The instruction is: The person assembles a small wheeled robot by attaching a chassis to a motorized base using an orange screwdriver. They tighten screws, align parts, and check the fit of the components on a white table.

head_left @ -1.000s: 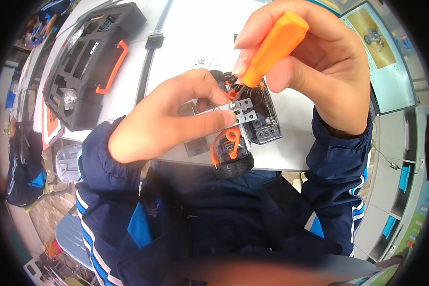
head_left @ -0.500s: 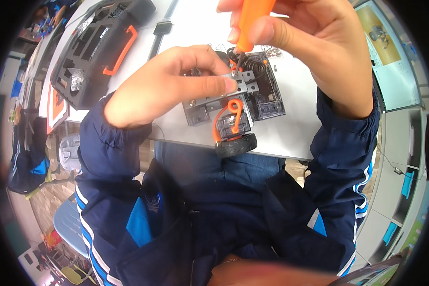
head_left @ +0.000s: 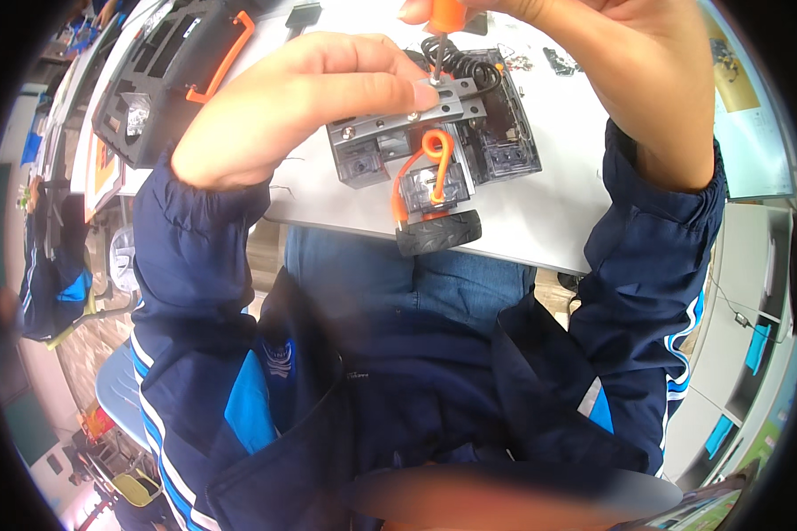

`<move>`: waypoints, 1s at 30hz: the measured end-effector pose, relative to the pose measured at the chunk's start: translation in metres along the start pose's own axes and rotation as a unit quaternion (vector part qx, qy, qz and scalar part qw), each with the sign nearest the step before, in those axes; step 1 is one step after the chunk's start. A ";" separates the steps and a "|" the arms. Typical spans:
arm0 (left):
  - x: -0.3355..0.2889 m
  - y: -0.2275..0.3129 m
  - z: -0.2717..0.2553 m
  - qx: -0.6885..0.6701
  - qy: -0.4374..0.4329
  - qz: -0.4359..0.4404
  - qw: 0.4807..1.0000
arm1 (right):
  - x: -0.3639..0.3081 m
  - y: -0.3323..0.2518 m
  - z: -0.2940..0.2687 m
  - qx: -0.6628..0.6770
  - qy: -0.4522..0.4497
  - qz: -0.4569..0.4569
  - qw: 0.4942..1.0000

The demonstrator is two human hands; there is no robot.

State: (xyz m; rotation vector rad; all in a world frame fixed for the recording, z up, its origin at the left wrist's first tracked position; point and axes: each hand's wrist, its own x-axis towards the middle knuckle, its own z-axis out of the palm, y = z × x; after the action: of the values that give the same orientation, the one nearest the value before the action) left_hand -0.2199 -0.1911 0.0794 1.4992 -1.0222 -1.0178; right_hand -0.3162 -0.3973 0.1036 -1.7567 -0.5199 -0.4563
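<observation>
In the upper middle a small wheeled robot car kit, with dark see-through blocks (head_left: 511, 142), sits at the table's near edge. A grey metal bracket (head_left: 390, 126) with holes lies across its top. My left hand (head_left: 297, 102) pinches this bracket, thumb on top. My right hand (head_left: 624, 75) grips a screwdriver (head_left: 449, 16) with an orange handle; the handle's upper part is out of view. Its shaft stands nearly upright, with the tip at a screw beside my left thumb. An orange cable (head_left: 437, 146) loops above the black tyre (head_left: 438, 234), and a black coiled cable (head_left: 465, 64) lies behind the bracket.
A black toolbox (head_left: 164, 80) with an orange handle (head_left: 224, 57) stands at the left of the white table (head_left: 549, 203). Small loose parts (head_left: 560, 60) lie beyond the car. At the right is a screen (head_left: 744, 115); cabinets (head_left: 726, 354) stand below it.
The whole scene sits higher in the picture, as the view has shifted. The screwdriver has gone from slanted to nearly upright. My left hand keeps its pinch on the bracket.
</observation>
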 end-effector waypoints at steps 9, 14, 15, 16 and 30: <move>0.000 -0.003 -0.002 0.035 0.006 0.009 0.999 | -0.004 0.001 0.000 -0.004 0.003 0.005 1.000; -0.001 0.000 -0.001 0.011 0.014 -0.011 1.000 | -0.006 0.002 0.000 -0.008 0.005 0.013 1.000; 0.000 0.001 0.000 0.010 0.016 -0.012 1.000 | -0.007 0.002 0.000 -0.008 0.005 0.014 1.000; 0.000 0.002 0.000 0.018 0.025 -0.016 0.999 | -0.007 0.003 0.000 -0.010 0.009 0.017 1.000; -0.005 0.017 0.004 0.064 0.046 -0.030 0.996 | -0.010 0.006 -0.005 -0.017 0.025 0.028 0.999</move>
State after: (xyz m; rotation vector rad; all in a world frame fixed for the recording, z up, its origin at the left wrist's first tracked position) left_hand -0.2273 -0.1897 0.0965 1.6739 -0.9972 -0.9295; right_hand -0.3216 -0.4041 0.0942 -1.7826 -0.4292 -0.4699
